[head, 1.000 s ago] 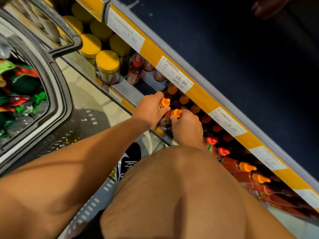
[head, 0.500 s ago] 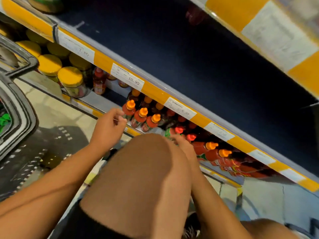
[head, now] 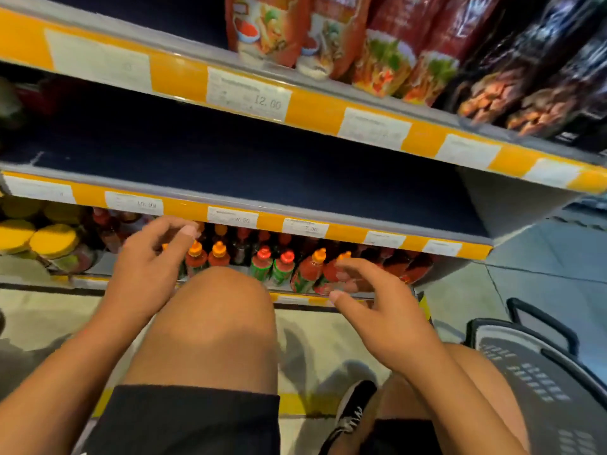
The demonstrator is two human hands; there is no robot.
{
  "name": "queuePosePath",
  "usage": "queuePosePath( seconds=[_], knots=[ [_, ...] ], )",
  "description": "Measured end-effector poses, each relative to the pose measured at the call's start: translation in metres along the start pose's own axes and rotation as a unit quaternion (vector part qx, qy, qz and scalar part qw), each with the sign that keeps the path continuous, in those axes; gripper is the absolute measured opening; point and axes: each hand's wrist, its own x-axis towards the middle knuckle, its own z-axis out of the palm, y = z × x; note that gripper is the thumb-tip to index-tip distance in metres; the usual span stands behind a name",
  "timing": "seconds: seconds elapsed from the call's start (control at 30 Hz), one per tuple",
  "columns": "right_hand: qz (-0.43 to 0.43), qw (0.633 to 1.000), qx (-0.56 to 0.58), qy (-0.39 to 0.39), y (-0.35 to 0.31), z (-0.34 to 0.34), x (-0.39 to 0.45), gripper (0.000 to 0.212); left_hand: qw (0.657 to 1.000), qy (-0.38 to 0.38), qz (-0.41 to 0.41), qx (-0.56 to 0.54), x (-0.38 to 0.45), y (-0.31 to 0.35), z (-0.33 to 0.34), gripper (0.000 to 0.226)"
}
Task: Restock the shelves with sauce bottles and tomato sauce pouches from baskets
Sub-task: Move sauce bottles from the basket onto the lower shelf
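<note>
The basket (head: 538, 382) is cut off at the right edge; price labels (head: 372, 128) are blurred.

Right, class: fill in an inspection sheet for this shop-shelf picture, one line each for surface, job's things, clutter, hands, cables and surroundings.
Surface: middle shelf dark and bare where visible; price strip along its front edge.
Job's things: sauce bottles upright on the bottom shelf, orange and red caps; pouches standing on the top shelf.
Clutter: yellow-lidded jars left of the bottles.
Hands: left hand and right hand in front of the bottles, fingers loosely curled, holding nothing.
Cables: nothing seen.
Surroundings: dark basket on the floor at right; pale floor; person's knees and a black shoe.
</note>
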Motion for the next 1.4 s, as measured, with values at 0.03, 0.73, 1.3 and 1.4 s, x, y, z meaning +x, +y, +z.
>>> queuePosePath(
  seconds=[0.03,0.73,1.3,1.4],
  knots=[
    [-0.002,1.000,0.026,0.018,0.006,-0.013,-0.016,0.039,1.000,-0.014,0.022,0.001,-0.001,0.019,0.005,0.014],
    [0.258,0.901,0.118,0.329,0.236,-0.147,-0.305,0.033,0.792,-0.470,0.378,0.092,-0.170,0.234,0.263,0.030],
    [0.389,0.917,0.072,-0.062,0.389,-0.056,-0.324,0.038,0.480,-0.720,0.355,0.355,-0.293,0.160,0.465,0.015],
    [0.397,0.908,0.048,-0.126,0.399,-0.040,-0.320,0.028,0.418,-0.738,0.344,0.403,-0.308,0.134,0.479,0.013]
  ],
)
